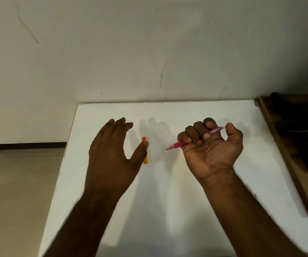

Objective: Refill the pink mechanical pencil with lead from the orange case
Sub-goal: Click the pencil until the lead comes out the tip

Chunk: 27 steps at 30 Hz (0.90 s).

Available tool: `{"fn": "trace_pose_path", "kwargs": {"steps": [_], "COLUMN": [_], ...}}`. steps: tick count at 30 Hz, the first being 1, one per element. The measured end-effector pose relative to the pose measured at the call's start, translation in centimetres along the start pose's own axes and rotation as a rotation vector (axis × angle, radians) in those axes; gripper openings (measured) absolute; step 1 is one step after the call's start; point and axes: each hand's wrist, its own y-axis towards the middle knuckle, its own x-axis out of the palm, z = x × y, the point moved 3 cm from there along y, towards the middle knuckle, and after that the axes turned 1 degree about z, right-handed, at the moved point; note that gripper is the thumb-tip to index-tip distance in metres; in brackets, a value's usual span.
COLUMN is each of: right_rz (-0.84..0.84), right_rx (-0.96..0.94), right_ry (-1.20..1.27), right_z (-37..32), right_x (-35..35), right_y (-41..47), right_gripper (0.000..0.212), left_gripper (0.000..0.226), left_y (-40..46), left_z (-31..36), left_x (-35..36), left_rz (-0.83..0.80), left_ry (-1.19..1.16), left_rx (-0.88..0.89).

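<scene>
The pink mechanical pencil (pixel 179 144) lies across my right hand (pixel 211 149), whose fingers are curled around it. Its metal tip points left and its clear pale end sticks out by my thumb. The orange lead case (pixel 144 139) is a narrow flat strip lying lengthwise on the white table (pixel 168 191). My left hand (pixel 112 153) hovers palm down just left of the case, fingers apart, and its thumb covers the middle of the case. I cannot tell whether the thumb touches it.
The white table ends at a pale wall (pixel 149 52) at the back. A tiled floor (pixel 15 182) lies beyond the table's left edge. A dark wooden piece of furniture (pixel 294 145) stands against the right edge.
</scene>
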Motion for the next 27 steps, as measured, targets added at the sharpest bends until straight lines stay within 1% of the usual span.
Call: {"fn": "trace_pose_path", "kwargs": {"steps": [3,7,13,16,21,27], "right_rz": [-0.014,0.009,0.022,0.026,0.04,0.018], "right_rx": [-0.016,-0.023,0.002,0.01,0.003,0.006], "right_ry": [0.024,0.065,0.092,0.089,0.107,0.126], "right_z": [-0.1,-0.2,0.4,0.4,0.8,1.2], "right_x": [0.1,-0.1,0.6,0.0,-1.1,0.0], "right_y": [0.4,1.0,2.2,2.1,1.3,-0.5], "right_gripper": [0.038,0.046,0.048,0.047,0.046,0.044], "left_gripper": [0.056,0.055,0.055,0.053,0.054,0.049], "left_y": [0.6,1.1,4.0,2.9,1.3,-0.5], "left_z": [0.2,0.5,0.4,0.0,-0.8,-0.1], "left_x": [0.8,1.5,0.5,0.7,1.8,0.6], "left_rz": [-0.01,-0.049,-0.019,-0.018,-0.103,-0.058], "left_ry": [0.016,0.03,0.124,0.127,0.158,0.111], "left_rx": [0.011,0.027,0.05,0.048,0.034,0.016]}}
